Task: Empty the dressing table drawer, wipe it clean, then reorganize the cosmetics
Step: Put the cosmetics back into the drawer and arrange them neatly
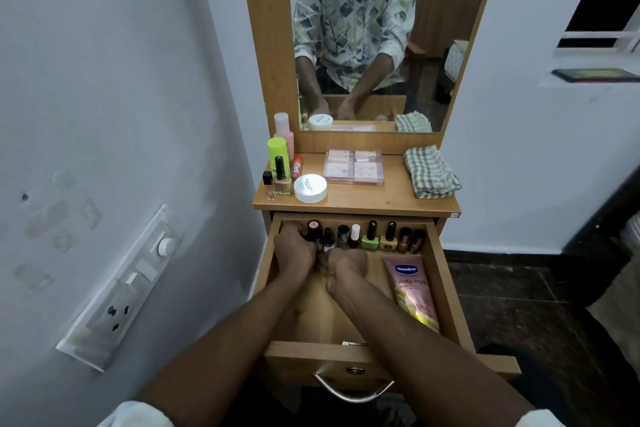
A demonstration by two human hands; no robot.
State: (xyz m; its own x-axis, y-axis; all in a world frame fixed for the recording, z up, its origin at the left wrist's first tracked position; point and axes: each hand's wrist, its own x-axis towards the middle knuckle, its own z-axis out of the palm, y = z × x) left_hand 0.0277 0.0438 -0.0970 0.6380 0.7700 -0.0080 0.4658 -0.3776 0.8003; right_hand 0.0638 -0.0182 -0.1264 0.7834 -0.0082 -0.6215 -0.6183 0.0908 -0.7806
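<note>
The wooden drawer (446, 288) stands pulled out. A row of several nail polish bottles (372, 236) lines its back wall, and a pink Vaseline tube (414, 291) lies along its right side. My left hand (294, 250) is at the back left corner, its fingers curled round a dark bottle with a pink cap (313, 227). My right hand (346, 267) sits just beside it with fingers curled under; what it holds is hidden.
On the table top (381, 201) stand several bottles (280, 166), a white round jar (310, 188), a pink palette box (354, 166) and a folded checked cloth (431, 172). A mirror (367, 35) rises behind. A wall with a switchboard (117, 291) is close on the left.
</note>
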